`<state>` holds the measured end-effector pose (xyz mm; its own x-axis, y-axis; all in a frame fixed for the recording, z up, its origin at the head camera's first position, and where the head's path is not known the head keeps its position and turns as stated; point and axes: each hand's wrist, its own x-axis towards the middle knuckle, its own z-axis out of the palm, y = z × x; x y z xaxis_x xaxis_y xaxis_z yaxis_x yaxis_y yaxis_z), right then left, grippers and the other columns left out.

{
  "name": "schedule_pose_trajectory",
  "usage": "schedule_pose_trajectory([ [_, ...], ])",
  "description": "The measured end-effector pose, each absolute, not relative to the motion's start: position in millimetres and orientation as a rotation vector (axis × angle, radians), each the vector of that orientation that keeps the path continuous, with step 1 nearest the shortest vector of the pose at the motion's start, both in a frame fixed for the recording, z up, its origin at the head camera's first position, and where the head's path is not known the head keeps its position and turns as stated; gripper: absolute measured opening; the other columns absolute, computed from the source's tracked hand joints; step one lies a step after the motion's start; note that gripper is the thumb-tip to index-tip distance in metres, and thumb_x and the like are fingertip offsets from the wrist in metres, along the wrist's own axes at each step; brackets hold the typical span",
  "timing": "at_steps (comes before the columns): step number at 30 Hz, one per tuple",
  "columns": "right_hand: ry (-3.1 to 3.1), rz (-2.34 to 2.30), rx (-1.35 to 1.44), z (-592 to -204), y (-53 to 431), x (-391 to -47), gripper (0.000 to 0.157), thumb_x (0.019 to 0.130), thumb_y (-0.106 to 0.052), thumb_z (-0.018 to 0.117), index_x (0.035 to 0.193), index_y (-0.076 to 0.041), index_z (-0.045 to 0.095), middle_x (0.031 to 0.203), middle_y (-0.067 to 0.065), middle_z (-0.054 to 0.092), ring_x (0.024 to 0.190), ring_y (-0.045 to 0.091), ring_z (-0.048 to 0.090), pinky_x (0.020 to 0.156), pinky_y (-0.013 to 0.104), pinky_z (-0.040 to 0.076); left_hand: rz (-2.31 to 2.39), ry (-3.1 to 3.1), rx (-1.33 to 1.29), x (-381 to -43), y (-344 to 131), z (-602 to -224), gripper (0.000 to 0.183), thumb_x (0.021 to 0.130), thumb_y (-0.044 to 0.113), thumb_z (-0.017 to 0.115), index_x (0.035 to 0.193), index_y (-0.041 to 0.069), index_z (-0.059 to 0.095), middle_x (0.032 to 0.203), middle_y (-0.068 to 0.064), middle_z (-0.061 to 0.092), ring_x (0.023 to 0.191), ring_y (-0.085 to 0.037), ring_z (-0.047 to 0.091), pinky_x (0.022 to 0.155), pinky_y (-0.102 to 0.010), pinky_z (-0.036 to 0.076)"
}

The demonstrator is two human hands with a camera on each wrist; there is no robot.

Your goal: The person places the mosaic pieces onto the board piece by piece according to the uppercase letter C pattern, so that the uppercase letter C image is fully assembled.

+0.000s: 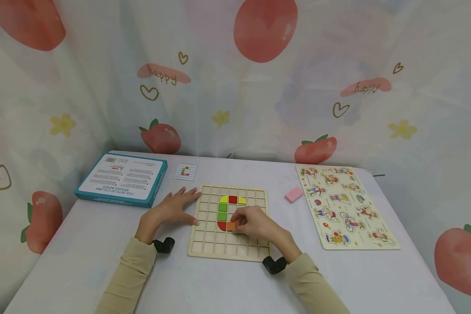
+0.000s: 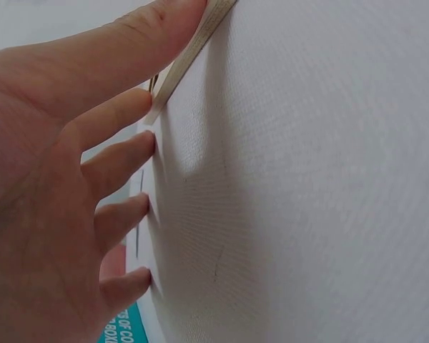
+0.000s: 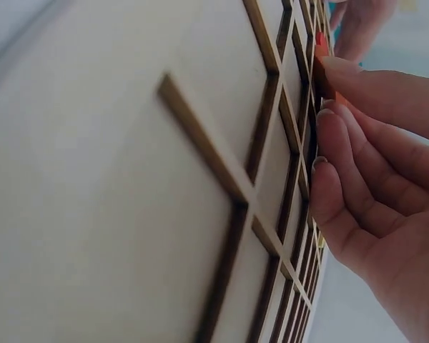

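Observation:
A wooden grid board (image 1: 208, 248) lies on the white table. In its cells sit two yellow rounded pieces, a red square piece (image 1: 233, 199), two green square pieces (image 1: 222, 211) and a red rounded piece (image 1: 221, 226). My right hand (image 1: 253, 222) pinches an orange block (image 1: 230, 226) between thumb and fingers, at the cell just right of the red rounded piece. The same orange block (image 3: 323, 71) shows in the right wrist view. My left hand (image 1: 172, 208) is spread at the board's left edge, its thumb and index finger touching it, other fingertips on the table.
A small pattern card (image 1: 185, 172) lies behind the board. At the back left is a teal-edged box (image 1: 121, 179). To the right are a pink block (image 1: 294, 194) and a wooden picture puzzle board (image 1: 345, 209). A patterned curtain (image 1: 259, 109) stands behind the table.

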<state>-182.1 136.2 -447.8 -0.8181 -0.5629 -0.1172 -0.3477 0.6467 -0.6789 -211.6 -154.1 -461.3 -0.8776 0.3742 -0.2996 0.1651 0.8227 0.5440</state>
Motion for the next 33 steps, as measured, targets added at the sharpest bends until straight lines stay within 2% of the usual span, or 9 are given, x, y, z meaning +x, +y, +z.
schedule_pose_trajectory([
  [13,2.551,-0.912,-0.765,-445.7,137.2,-181.5,0.023,0.086,-0.005,0.081,0.107,-0.005,0.073,0.082,-0.003,0.065,0.078,0.009,0.058,0.071,0.022,0.051,0.72,2.611,0.396,-211.3,-153.1,-459.8,0.097,0.08,0.042,0.086,0.161,0.02,0.037,0.171,-0.009,0.024,0.16,-0.04,0.005,0.126,-0.067,0.0],
  [17,2.539,-0.957,-0.747,-446.9,146.6,-180.6,0.02,0.088,-0.006,0.079,0.108,-0.007,0.073,0.084,-0.004,0.065,0.079,0.009,0.059,0.072,0.022,0.052,0.715,2.611,0.394,-210.3,-152.8,-458.6,0.097,0.081,0.041,0.086,0.161,0.021,0.037,0.171,-0.008,0.023,0.16,-0.039,0.005,0.126,-0.066,-0.001],
  [24,2.557,-1.029,-0.731,-448.2,168.9,-178.3,0.019,0.091,-0.01,0.077,0.11,-0.009,0.074,0.089,-0.006,0.068,0.082,0.008,0.06,0.073,0.021,0.052,0.737,2.62,0.414,-208.5,-152.6,-454.7,0.095,0.08,0.036,0.087,0.16,0.017,0.04,0.17,-0.011,0.026,0.159,-0.042,0.008,0.125,-0.068,0.002],
  [33,2.627,-1.051,-0.677,-449.1,192.8,-173.9,0.016,0.092,-0.014,0.076,0.107,-0.011,0.075,0.088,-0.005,0.068,0.078,0.009,0.059,0.07,0.022,0.051,0.745,2.621,0.417,-207.3,-152.7,-454.8,0.093,0.081,0.035,0.087,0.159,0.016,0.04,0.17,-0.011,0.026,0.159,-0.043,0.008,0.125,-0.069,0.002],
])
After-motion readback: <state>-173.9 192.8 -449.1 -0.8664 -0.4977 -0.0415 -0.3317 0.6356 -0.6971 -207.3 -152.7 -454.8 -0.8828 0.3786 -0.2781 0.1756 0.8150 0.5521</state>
